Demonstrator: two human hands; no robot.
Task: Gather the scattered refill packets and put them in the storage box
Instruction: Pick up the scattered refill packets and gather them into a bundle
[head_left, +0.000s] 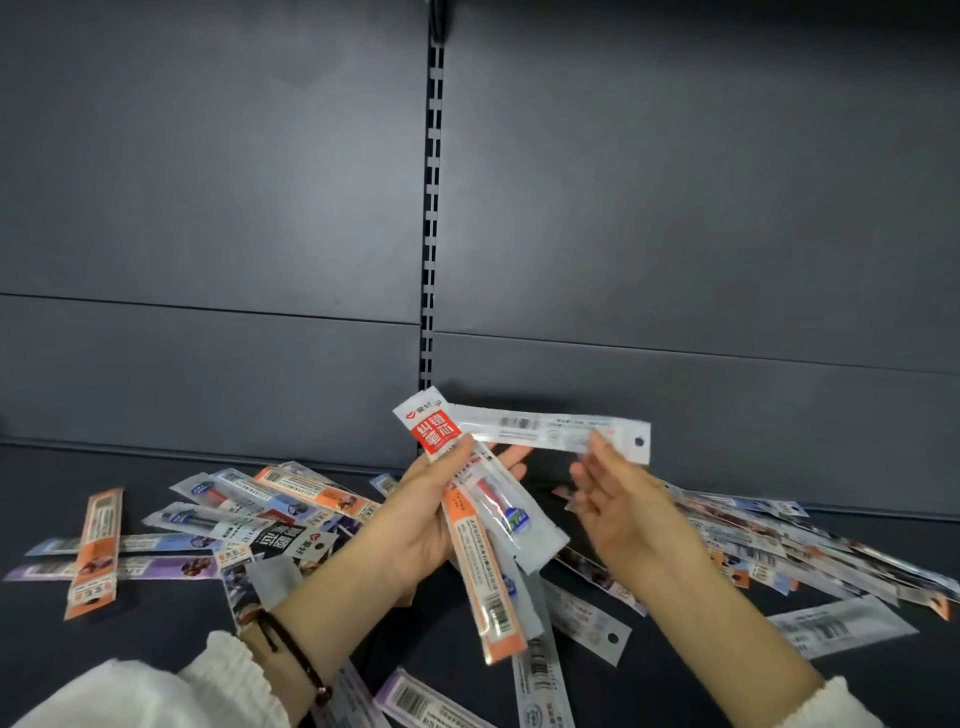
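Refill packets being gathered below the slotted black upright (430, 208) of a dark grey shelf (156, 639).
Just below the upright, the left hand (415, 525) grips a fanned bundle of orange, red-labelled and clear flat plastic packets (483, 571), thumb across it. The right hand (623, 509), fingers mostly straight and blurred, seems to pinch a long clear packet (535, 428). Loose packets (234, 514) litter the shelf both sides of the upright. They look light, slick and bendy, so best pinched mid-length. No storage box shows.

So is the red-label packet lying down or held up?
Held up: the left hand grips the red-label packet with other packets, above the shelf.
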